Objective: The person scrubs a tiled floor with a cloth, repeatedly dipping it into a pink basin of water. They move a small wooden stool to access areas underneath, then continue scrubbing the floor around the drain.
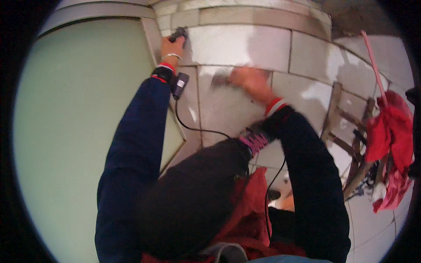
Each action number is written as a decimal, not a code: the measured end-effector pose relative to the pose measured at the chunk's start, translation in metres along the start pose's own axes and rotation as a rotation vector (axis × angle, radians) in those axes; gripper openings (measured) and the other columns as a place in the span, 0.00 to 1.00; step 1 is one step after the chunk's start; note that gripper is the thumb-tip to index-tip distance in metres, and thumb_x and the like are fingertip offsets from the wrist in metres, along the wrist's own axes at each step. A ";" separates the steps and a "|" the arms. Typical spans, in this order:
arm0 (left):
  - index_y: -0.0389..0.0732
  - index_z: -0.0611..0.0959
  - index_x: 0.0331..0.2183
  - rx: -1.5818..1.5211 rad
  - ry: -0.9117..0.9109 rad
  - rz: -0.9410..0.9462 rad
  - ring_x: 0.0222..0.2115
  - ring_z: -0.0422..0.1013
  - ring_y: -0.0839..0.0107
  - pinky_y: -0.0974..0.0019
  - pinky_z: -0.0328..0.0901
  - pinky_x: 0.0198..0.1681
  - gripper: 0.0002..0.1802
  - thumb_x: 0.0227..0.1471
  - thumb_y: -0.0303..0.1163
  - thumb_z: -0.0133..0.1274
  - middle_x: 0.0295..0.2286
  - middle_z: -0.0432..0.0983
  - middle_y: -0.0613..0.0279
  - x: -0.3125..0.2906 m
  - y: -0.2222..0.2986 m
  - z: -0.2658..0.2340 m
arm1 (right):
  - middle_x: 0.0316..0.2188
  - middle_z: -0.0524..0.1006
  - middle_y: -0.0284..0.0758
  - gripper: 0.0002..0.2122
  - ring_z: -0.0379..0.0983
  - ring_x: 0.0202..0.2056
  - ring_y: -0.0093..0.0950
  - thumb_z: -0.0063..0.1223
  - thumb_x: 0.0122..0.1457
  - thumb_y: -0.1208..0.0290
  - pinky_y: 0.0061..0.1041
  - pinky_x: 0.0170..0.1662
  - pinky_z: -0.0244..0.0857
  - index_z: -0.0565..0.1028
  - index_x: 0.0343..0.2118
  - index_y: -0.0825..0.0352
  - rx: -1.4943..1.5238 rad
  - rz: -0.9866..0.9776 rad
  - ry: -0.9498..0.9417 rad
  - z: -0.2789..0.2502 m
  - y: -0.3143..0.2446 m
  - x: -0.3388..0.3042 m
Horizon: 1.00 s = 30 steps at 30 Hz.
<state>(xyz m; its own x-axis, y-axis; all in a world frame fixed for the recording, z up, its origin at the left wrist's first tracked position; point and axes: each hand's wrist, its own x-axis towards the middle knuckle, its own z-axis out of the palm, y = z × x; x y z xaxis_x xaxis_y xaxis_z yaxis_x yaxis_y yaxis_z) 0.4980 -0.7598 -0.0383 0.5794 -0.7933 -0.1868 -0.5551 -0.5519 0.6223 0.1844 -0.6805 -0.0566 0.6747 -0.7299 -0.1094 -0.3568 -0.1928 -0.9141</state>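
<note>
Out ahead on the left, my left hand is closed around a dark, crumpled scouring pad, against light tiles beside the door frame. My right hand is smeared by motion over the white tiles. At its fingertips is a blurred grey thing whose kind I cannot make out; the fingers look closed on it. A small dark device hangs at my left wrist, with a black cable trailing back past my knee.
A large pale green panel fills the left side. At the right stands a wooden stool or rack, with red cloth hanging beside it. My bent leg and a shoe with pink laces lie between my arms.
</note>
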 end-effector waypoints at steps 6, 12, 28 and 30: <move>0.33 0.73 0.41 0.164 -0.032 0.060 0.37 0.72 0.51 0.60 0.65 0.42 0.33 0.36 0.47 0.58 0.34 0.75 0.44 -0.023 0.014 0.012 | 0.40 0.72 0.33 0.18 0.69 0.39 0.38 0.46 0.52 0.74 0.38 0.40 0.64 0.71 0.46 0.51 -0.979 0.253 0.711 -0.135 0.039 -0.033; 0.33 0.70 0.42 0.310 -0.064 0.103 0.36 0.72 0.48 0.58 0.66 0.41 0.35 0.37 0.49 0.55 0.33 0.75 0.40 -0.022 0.025 0.015 | 0.31 0.73 0.38 0.11 0.69 0.34 0.38 0.46 0.53 0.65 0.37 0.37 0.63 0.73 0.39 0.61 -0.075 0.225 0.032 0.044 -0.038 -0.047; 0.32 0.69 0.42 0.326 -0.083 0.108 0.24 0.71 0.59 0.62 0.65 0.25 0.33 0.38 0.44 0.59 0.29 0.75 0.47 -0.007 0.009 0.022 | 0.35 0.73 0.34 0.11 0.70 0.36 0.36 0.49 0.49 0.71 0.36 0.38 0.64 0.76 0.37 0.53 -0.753 0.154 0.395 -0.045 0.003 -0.088; 0.31 0.70 0.42 0.374 -0.088 0.187 0.17 0.71 0.66 0.65 0.66 0.16 0.32 0.37 0.41 0.60 0.25 0.74 0.50 -0.007 0.010 0.021 | 0.31 0.74 0.34 0.07 0.70 0.35 0.37 0.51 0.49 0.65 0.38 0.36 0.63 0.77 0.31 0.55 -0.533 -0.042 0.247 -0.006 -0.008 -0.091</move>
<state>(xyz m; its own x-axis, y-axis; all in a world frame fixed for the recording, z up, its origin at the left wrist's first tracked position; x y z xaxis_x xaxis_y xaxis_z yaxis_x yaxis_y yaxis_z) 0.4760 -0.7646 -0.0470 0.4041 -0.8986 -0.1710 -0.8333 -0.4388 0.3364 0.1217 -0.6165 -0.0373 0.5476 -0.8334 0.0754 -0.6518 -0.4813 -0.5861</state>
